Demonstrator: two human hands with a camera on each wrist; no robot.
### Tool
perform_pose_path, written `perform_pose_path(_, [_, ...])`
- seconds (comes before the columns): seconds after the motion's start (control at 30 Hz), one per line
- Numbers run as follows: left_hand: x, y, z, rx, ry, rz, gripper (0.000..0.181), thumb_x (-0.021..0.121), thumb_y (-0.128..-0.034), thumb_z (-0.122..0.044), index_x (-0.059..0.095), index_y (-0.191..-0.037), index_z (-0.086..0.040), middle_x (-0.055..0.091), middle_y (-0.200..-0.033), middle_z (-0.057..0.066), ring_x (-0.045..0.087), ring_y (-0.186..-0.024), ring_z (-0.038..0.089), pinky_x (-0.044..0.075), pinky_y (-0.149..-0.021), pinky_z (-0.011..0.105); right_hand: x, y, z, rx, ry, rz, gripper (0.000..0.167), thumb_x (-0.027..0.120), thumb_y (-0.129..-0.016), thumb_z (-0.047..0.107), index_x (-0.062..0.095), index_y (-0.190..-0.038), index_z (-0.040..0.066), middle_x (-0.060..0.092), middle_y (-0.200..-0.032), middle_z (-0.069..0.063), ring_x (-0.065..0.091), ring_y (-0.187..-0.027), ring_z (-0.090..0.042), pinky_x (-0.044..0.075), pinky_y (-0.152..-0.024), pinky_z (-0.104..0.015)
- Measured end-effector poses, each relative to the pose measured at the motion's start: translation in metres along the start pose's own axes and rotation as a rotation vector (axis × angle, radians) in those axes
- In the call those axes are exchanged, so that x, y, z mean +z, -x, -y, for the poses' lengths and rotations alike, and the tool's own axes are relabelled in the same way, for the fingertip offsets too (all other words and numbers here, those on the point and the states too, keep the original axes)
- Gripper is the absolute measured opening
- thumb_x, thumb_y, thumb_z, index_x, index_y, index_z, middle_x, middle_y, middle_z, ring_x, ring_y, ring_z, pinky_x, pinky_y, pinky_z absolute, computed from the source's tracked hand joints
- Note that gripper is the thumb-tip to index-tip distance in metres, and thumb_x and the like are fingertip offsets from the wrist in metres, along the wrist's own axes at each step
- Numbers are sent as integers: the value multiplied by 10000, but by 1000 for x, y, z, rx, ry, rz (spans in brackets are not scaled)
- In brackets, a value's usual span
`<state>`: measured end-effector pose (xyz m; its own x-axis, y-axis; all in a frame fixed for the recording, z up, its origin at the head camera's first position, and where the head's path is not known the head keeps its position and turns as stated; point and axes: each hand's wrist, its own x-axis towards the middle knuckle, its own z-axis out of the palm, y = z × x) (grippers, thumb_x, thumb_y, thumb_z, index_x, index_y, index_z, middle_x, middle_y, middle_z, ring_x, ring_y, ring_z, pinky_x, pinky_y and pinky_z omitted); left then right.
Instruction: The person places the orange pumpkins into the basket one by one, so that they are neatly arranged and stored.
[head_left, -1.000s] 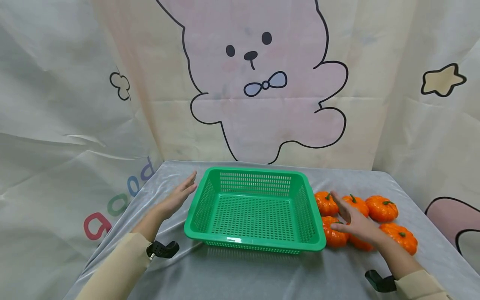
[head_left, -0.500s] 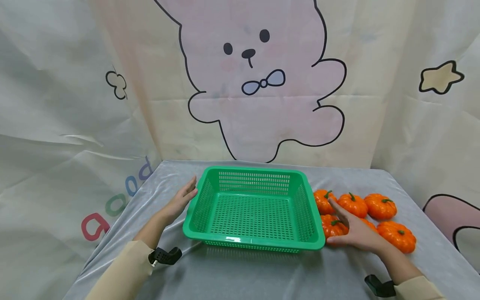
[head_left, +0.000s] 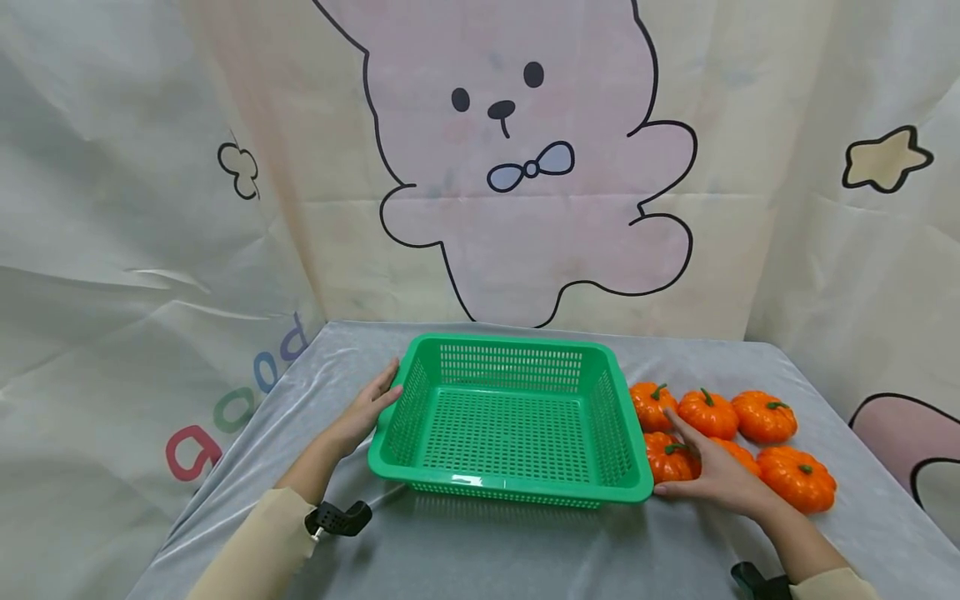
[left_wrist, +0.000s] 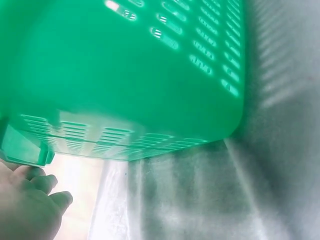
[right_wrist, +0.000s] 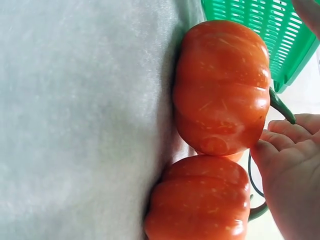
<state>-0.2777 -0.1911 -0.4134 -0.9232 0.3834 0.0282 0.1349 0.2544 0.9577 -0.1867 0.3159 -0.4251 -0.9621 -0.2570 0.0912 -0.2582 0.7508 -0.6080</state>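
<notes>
A green plastic basket (head_left: 517, 490) with slotted sides stands on the grey cloth, nothing lying in it. My left hand (head_left: 367, 412) is at its left rim, fingers extended and seemingly touching it; the left wrist view shows the hand (left_wrist: 30, 205) by the rim's end, beside the basket's wall (left_wrist: 150, 75). My right hand (head_left: 720, 477) hovers over the front-left orange pumpkin (head_left: 666, 460), thumb and fingers spread. In the right wrist view the fingers (right_wrist: 287, 142) lie near that pumpkin (right_wrist: 220, 85) and its green stem, without a visible grip.
Several more orange pumpkins cluster right of the basket, among them a back-right one (head_left: 763, 417) and a front-right one (head_left: 797, 481). Grey cloth (head_left: 480, 554) covers the table. A printed bear curtain (head_left: 525, 250) hangs behind, with fabric walls on both sides.
My left hand has come in to the basket's left rim. My right hand has lowered slightly toward the front-left pumpkin, its thumb now near the basket's front right corner.
</notes>
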Motion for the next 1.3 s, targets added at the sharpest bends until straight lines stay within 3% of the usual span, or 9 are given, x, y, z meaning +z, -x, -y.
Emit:
perform_pose_path(0.43, [4, 2, 2, -44, 16, -21, 658, 394, -998, -228, 1, -1513, -112, -46, -1582, 68, -44, -1448, 290, 72, -1141, 524, 4, -1, -3, 25, -5, -7, 1052, 783, -716, 346, 155, -1480, -14, 345, -1406, -343, 434, -1199, -484, 374, -895, -641])
perform_pose_path(0.7, [7, 3, 8, -80, 33, -32, 832, 572, -919, -279, -2, -1516, -201, -14, -1583, 91, 105, -1435, 320, 274, -1086, 513, 6, -1, -6, 5, 47, -24, 1049, 791, -692, 391, 216, -1463, -29, 335, -1438, -294, 441, -1198, -451, 368, -894, -642])
perform_pose_path(0.9, [8, 3, 12, -89, 35, -38, 887, 624, -884, -292, 3, -1514, -240, 5, -1583, 88, 219, -1400, 333, 432, -973, 407, 7, -1, -6, 19, 88, -11, 1064, 786, -679, 430, 228, -1458, -34, 337, -1433, -301, 436, -1202, -451, 379, -901, -630])
perform_pose_path(1.3, [9, 2, 15, -82, 134, -18, 928, 627, -862, -92, -17, -1512, -240, 18, -1579, 112, 324, -1332, 381, 501, -870, 362, 8, -3, -9, 23, 99, 12, 1053, 804, -667, 388, 247, -1449, -44, 333, -1434, -304, 431, -1213, -444, 376, -924, -616])
